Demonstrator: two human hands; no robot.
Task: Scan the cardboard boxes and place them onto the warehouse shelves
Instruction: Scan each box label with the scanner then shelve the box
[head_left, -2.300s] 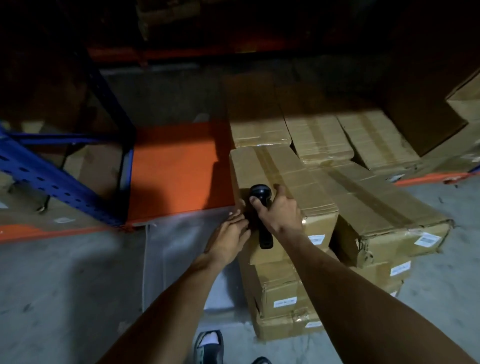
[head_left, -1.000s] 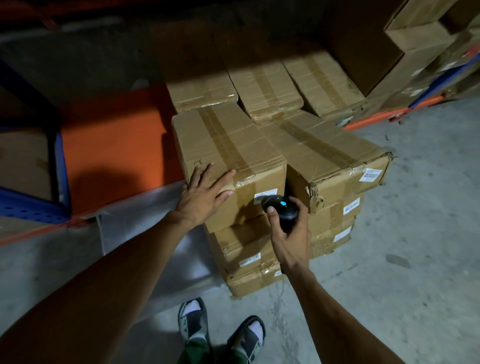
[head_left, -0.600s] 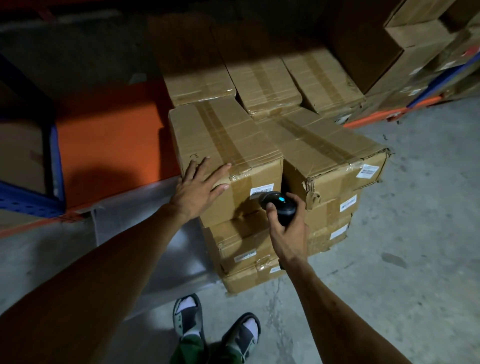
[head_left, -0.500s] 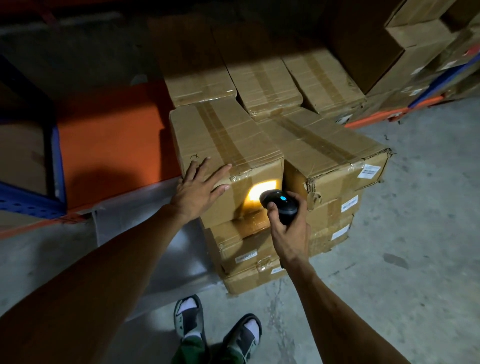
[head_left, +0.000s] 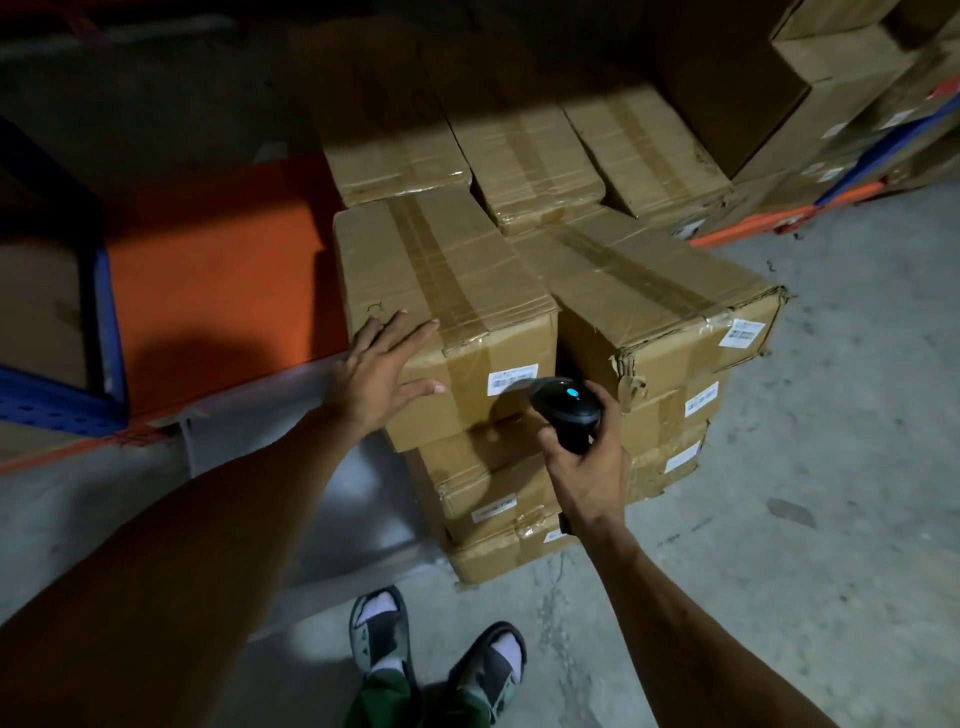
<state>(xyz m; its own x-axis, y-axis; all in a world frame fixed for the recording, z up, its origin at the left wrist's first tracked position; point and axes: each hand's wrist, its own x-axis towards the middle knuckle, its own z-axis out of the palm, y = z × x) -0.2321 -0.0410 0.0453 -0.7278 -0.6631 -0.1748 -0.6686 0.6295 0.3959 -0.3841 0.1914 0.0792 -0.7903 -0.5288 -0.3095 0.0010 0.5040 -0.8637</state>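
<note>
On the floor in front of the shelves, we stand over two stacks of cardboard boxes, and we work on the top box of the left stack. Our left hand lies flat on its near left corner, fingers straight and spread, holding nothing. We think it is there to keep the box from sliding while we scan. Our right hand has a tight grip, with the fingers curled all the way round the handle of the black scanner. The scanner's head points at the white label on the front of the box, just beside it, and a small blue light shows on top. The label faces us, so we can reach it without turning the box. The box next to it also has a label on its front, and so do the boxes under them, so we think they wait for their turn. Behind the stacks lies the orange shelf, low and close, with a bare patch on the left and a row of boxes already sitting on it to the right. The top box is not on the shelf yet. We think that bare patch is a good place for it, since it is near our left hand.
</note>
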